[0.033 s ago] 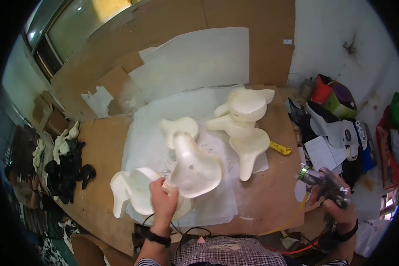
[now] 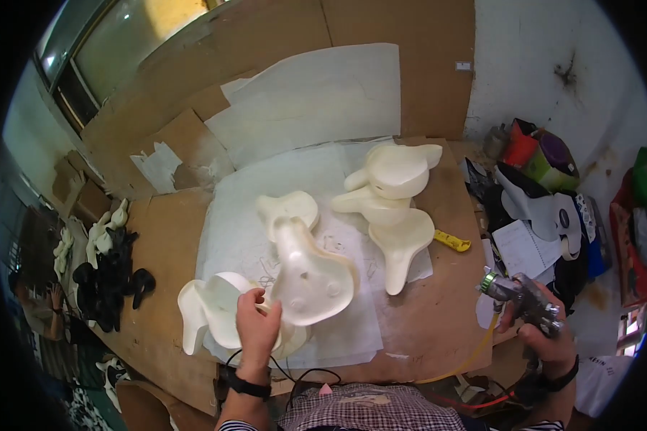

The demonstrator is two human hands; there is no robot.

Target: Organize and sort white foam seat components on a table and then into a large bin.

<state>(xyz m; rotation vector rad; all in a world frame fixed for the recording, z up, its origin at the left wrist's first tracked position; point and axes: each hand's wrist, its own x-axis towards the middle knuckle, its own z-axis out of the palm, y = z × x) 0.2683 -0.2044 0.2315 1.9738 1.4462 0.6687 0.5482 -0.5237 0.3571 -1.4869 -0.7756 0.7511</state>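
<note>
Broadly, a brown cardboard-topped counter [image 2: 438, 323] fills the middle, with large white paper sheets [image 2: 316, 108] spread over it from the far edge to the near edge. On the paper near the near edge lie cream moulded plastic shells [image 2: 309, 269], stacked and overlapping; a second stack of cream shells [image 2: 392, 208] sits toward the right edge. The left hand [image 2: 255, 323] grips the rim of the near shell, fingers curled over it. The right hand [image 2: 546, 334], off the counter's right edge, is wrapped tight around a metal spray gun [image 2: 521, 298] with a yellow hose [image 2: 474, 352]. Black moulded pieces [image 2: 111, 284] crowd the left edge. Red and green packages [image 2: 535, 151] stand by the white wall, beside loose white papers [image 2: 521, 248]. A small yellow tool [image 2: 453, 241] lies near the right stack.
</note>
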